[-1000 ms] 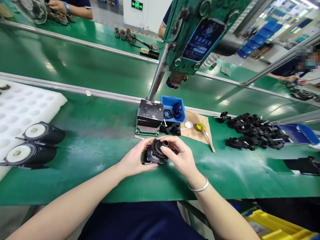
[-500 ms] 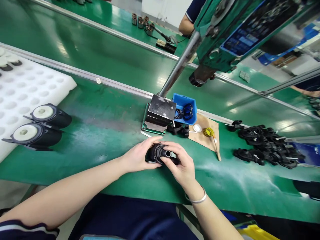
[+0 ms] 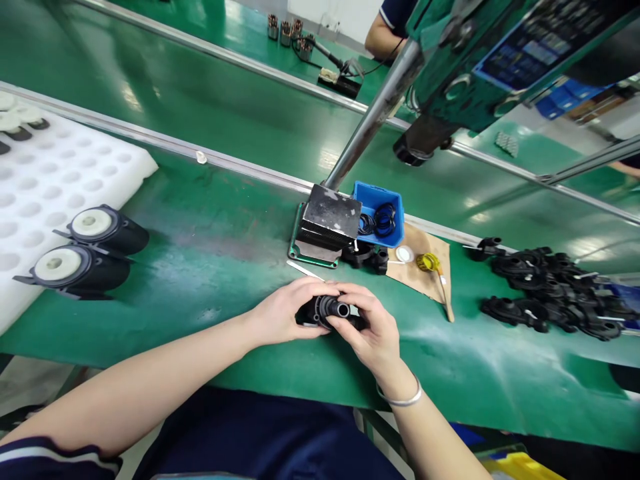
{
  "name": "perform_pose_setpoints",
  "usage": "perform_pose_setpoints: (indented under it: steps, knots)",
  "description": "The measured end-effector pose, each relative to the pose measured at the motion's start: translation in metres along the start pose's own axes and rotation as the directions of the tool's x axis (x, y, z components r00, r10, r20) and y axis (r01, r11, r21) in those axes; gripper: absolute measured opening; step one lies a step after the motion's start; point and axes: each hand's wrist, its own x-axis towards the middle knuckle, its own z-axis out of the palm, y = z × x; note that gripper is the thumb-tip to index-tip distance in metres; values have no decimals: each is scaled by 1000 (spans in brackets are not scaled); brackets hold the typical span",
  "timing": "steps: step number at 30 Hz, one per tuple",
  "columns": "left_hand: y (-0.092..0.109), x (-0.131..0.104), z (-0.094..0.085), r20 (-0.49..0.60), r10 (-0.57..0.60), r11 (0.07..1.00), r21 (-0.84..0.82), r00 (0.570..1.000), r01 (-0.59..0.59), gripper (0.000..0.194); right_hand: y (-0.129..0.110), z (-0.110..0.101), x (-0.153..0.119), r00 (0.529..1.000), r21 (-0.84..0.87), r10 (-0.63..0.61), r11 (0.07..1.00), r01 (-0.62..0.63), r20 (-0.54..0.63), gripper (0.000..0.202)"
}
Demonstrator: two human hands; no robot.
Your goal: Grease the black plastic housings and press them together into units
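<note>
Between my hands, low over the green bench (image 3: 240, 280), is a black plastic pump housing (image 3: 327, 308) with a round tube opening facing up toward me. My left hand (image 3: 287, 310) wraps its left side, thumb below and fingers over the top. On the other side my right hand (image 3: 373, 327) grips around the tube, thumb and fingers closed on the part. Much of the housing is hidden by my fingers. Just beyond it lies a thin white strip (image 3: 304, 270), close to the metal block (image 3: 331, 215) of the press.
The green press (image 3: 450, 87) leans in from above right. A blue bin (image 3: 395, 233) holds black rings. A yellow-topped brush (image 3: 429, 262) lies on cardboard (image 3: 417, 287). Black housings (image 3: 545, 287) pile at right; two black cylinders (image 3: 95, 267) and a white foam tray (image 3: 75, 157) sit left.
The camera view has shifted slightly, so the bench things appear a little further right. Both hands keep hold of the black housing, with the tube now tilted slightly more to the right.
</note>
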Motion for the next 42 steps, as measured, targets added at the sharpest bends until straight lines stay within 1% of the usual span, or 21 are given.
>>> perform_pose_setpoints:
  steps: [2, 5, 9, 12, 18, 22, 27, 30, 34, 37, 42]
  knots:
    - [-2, -1, 1, 7, 20, 1000, 4, 1000, -21, 58, 1, 1, -1, 1000, 7, 12, 1000, -12, 6, 36]
    - [-4, -2, 3, 7, 42, 999, 11, 999, -42, 58, 2, 2, -2, 1000, 8, 25, 1000, -25, 2, 33]
    - [-6, -2, 6, 6, 31, 999, 37, 1000, -31, 56, 1, 3, -2, 1000, -16, 31, 999, -31, 4, 30]
    - [-6, -1, 6, 4, 24, 997, 72, 1000, -24, 56, 0, 3, -2, 1000, -32, 22, 999, -22, -8, 31]
    - [-2, 0, 4, -24, 73, 991, 113, 997, -70, 55, 0, 5, -2, 999, -43, 10, 999, -12, -37, 28]
    - [0, 0, 3, -29, 65, 988, 142, 997, -60, 56, 1, 8, -2, 998, -19, 35, 999, -36, -46, 23]
    - [-1, -1, 4, -12, 13, 986, 166, 1000, -11, 56, 0, 10, -4, 996, -9, 49, 999, -50, -74, 22]
    - [-2, -2, 4, -12, 25, 985, 170, 1000, -23, 56, -1, 9, -3, 996, -22, 60, 998, -61, -67, 21]
    - [-2, -3, 4, -8, 7, 986, 168, 1000, -5, 55, 0, 6, -1, 999, -18, 15, 1000, -16, -51, 23]
    - [-3, -3, 4, -12, 21, 986, 167, 1000, -19, 57, 3, 4, 0, 1000, -16, -7, 1000, 6, -21, 23]
    - [-2, -3, 4, -15, 29, 985, 172, 999, -26, 57, 5, 3, 1, 999, -36, -46, 998, 46, -23, 26]
